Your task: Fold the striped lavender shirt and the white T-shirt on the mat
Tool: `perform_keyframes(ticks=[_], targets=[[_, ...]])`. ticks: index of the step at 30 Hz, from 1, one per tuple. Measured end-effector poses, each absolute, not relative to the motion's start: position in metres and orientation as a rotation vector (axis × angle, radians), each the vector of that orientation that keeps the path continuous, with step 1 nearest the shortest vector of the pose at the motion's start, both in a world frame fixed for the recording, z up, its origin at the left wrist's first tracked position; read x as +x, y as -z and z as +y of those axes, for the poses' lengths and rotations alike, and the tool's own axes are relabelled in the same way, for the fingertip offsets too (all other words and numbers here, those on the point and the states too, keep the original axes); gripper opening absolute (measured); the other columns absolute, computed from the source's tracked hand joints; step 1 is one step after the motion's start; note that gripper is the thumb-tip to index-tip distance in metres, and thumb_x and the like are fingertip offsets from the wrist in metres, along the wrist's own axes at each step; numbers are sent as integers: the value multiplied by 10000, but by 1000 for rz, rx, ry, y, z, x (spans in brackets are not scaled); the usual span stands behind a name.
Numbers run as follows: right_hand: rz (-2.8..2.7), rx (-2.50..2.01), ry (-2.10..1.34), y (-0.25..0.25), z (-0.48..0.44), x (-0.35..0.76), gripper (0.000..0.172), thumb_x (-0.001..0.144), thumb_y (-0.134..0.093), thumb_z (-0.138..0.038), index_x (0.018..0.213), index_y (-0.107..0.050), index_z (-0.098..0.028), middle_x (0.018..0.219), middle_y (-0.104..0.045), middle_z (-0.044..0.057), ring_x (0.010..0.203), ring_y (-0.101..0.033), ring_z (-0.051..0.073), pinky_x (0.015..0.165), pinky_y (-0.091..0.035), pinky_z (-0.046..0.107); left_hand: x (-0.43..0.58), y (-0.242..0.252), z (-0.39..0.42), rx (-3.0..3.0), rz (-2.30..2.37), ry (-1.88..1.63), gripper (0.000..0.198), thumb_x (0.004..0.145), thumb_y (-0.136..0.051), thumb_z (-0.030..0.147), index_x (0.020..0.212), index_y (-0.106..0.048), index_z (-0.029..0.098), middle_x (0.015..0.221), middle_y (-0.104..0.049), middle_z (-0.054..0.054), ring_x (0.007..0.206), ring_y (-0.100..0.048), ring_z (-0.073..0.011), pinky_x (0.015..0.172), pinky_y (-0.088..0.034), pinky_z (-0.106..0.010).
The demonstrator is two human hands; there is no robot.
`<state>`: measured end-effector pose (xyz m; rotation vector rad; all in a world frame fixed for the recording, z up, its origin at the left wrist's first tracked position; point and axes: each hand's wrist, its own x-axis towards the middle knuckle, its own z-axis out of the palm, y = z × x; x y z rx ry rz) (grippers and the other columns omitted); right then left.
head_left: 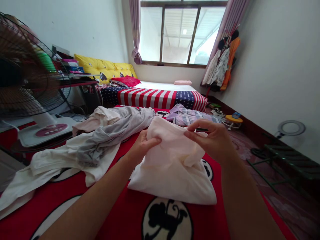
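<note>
A white garment (172, 173), partly folded, rests on the red patterned blanket (120, 213) in front of me. Its upper part is lifted off the blanket between both hands. My left hand (145, 145) pinches the raised cloth at its left side, thumb on top. At the right, my right hand (208, 138) grips the upper edge between thumb and fingers. What kind of garment it is cannot be made out. A heap of loose white and grey clothes (107, 133) lies to the left, and a plaid garment (190, 116) lies beyond my right hand.
A floor fan (47, 130) stands close at the left. Farther back is a bed with a striped cover (150, 97) below the window. On the right are a green folding stool (287, 160), a ring light (291, 128) and a small yellow stool (233, 119).
</note>
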<state>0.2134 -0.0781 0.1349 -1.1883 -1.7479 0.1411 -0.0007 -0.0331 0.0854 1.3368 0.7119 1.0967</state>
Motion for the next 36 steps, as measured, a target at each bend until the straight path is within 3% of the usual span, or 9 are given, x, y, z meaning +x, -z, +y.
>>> perform_keyframes(ticks=[3, 6, 11, 15, 19, 24, 27, 29, 36], targets=[[-1771, -1029, -138, -139, -83, 209, 89, 765, -692, -276, 710, -647, -222, 1145, -653, 52, 1059, -605, 241, 909, -475, 388, -6, -90, -37, 1503, 661, -1009, 129, 594, -660, 209, 686, -625, 124, 661, -608, -18, 613, -564, -153, 550, -427, -225], [-1812, -996, -466, -138, -85, 206, 142, 795, -663, -326, 728, -623, -207, 1309, -577, 74, 1152, -567, 264, 853, -506, 371, -11, -96, -42, 1704, 631, -903, 68, 588, -614, 164, 641, -594, 126, 608, -554, 4, 565, -498, -119, 507, -364, -207], [-1762, -964, -794, -133, -82, 207, 211, 777, -695, -384, 763, -613, -189, 949, -691, 64, 847, -640, 200, 707, -515, 307, -9, -103, -45, 1755, 642, -898, 138, 641, -669, 236, 689, -617, 118, 661, -598, -14, 619, -553, -148, 544, -412, -218], [-1497, -987, -613, -126, -70, 206, 217, 734, -735, -373, 745, -612, -195, 723, -620, -4, 654, -575, 132, 597, -468, 245, -7, -99, -38, 1611, 632, -979, 403, 693, -739, 351, 1033, -641, 158, 985, -684, -73, 913, -644, -243, 748, -517, -303], [-1388, -1080, -403, -116, -30, 208, 215, 731, -713, -372, 730, -599, -190, 687, -606, -8, 622, -551, 129, 581, -445, 247, -20, -72, -33, 1586, 749, -702, 643, 640, -797, 369, 1209, -564, 180, 1092, -677, -103, 969, -657, -262, 757, -537, -327], [-1448, -1307, -80, -106, 33, 211, 145, 706, -676, -291, 767, -611, -177, 766, -650, 29, 714, -601, 182, 690, -478, 322, -50, -34, -37, 1746, 1162, -573, 716, 644, -752, 336, 1289, -501, 154, 968, -698, -69, 835, -667, -238, 628, -502, -268], [-1497, -1432, -18, -98, 36, 222, 269, 676, -677, -240, 927, -629, -156, 992, -669, 90, 807, -633, 215, 743, -488, 362, -69, -30, -45, 1859, 1378, -469, 686, 721, -658, 346, 1344, -444, 153, 696, -658, 6, 632, -636, -198, 517, -421, -240], [-1496, -1456, -6, -90, 17, 236, 281, 713, -657, -277, 968, -636, -160, 1038, -667, 97, 798, -645, 209, 732, -489, 357, -79, -35, -51, 2006, 1428, -369, 589, 741, -627, 337, 1301, -508, 196, 619, -623, 34, 582, -613, -183, 507, -379, -237], [-1176, -1574, -128, -45, -58, 280, 234, 750, -631, -359, 881, -666, -168, 796, -681, 58, 649, -599, 178, 615, -468, 307, -28, -67, -51, 2464, 1312, -499, 309, 797, -602, 320, 1084, -685, 242, 919, -695, -27, 838, -640, -193, 710, -443, -270]])
